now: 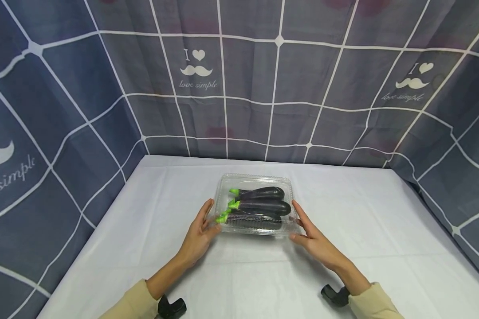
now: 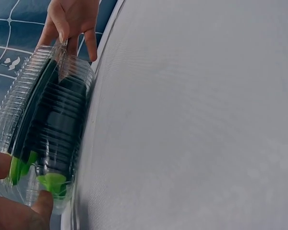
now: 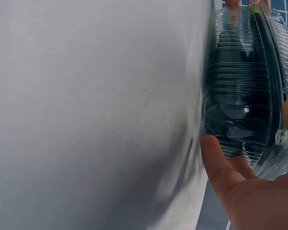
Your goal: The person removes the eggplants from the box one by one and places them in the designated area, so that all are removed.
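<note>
A clear plastic clamshell box [image 1: 259, 180] sits in the middle of the white table, with several dark eggplants [image 1: 261, 207] inside, their green caps pointing left. My left hand [image 1: 197, 237] holds the box's left side, thumb at the near corner and fingers along the edge. On the opposite side my right hand [image 1: 317, 243] grips the right end, thumb in front. In the left wrist view, ribbed walls of the box [image 2: 62, 115] partly blur the eggplants. The right wrist view has right-hand fingers [image 3: 218, 160] against the box's lower side. Whether its underside touches the table cannot be told.
A white cloth [image 1: 175, 190] covers the table. Dark checked curtains [image 1: 247, 66] with white lines stand behind it and along both sides. Black wrist-worn devices [image 1: 335, 295] sit by the beige sleeves.
</note>
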Available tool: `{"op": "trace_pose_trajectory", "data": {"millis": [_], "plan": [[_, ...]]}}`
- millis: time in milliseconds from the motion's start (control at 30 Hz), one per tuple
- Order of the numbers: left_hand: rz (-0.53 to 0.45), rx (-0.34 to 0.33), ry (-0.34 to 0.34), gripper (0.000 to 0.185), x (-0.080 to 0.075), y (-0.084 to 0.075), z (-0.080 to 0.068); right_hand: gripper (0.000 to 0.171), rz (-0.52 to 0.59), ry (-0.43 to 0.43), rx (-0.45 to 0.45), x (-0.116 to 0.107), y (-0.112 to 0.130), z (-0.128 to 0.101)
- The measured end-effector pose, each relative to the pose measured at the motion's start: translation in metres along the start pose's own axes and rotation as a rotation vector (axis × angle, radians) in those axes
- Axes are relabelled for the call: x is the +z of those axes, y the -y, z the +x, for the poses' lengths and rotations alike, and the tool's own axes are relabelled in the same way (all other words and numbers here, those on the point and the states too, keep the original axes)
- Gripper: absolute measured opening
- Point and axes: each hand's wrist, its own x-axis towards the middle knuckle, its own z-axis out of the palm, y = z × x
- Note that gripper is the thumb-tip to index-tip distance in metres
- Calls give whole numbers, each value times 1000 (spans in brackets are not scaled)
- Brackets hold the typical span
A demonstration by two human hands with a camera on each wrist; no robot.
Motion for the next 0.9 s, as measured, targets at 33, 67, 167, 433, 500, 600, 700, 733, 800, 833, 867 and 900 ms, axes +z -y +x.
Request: {"op": "trace_pose_trajectory", "data": {"millis": [33,67,167,433,500,600,700,733,800,833,867,900], "plan": [[2,0,2,77,0,0,0,85,-4,-10,4,0,0,0],[3,4,4,77,0,0,0,85,-9,-22,7,1,-1,0],[9,2,11,77,0,-1,1,86,-10,-48,15,1,-2,-1],[33,-10,21,72,-2,-2,1,82,29,-51,-24,1,-4,-1],[47,-10,23,70,-3,-2,2,78,25,-51,-37,1,-4,0],[60,2,34,66,-5,-1,3,74,15,-54,-44,2,-3,1],[56,14,44,61,-7,1,4,70,7,-56,-25,2,-3,1],[54,13,45,60,-8,1,5,69,5,-57,-16,2,-2,0],[55,13,42,57,-8,2,6,68,5,-59,8,2,-2,0],[58,15,40,56,-9,2,6,68,7,-59,16,2,-1,0],[60,16,40,55,-9,2,7,68,8,-60,23,2,-1,-1],[59,18,40,54,-9,2,7,67,10,-60,28,2,-1,-1]]}}
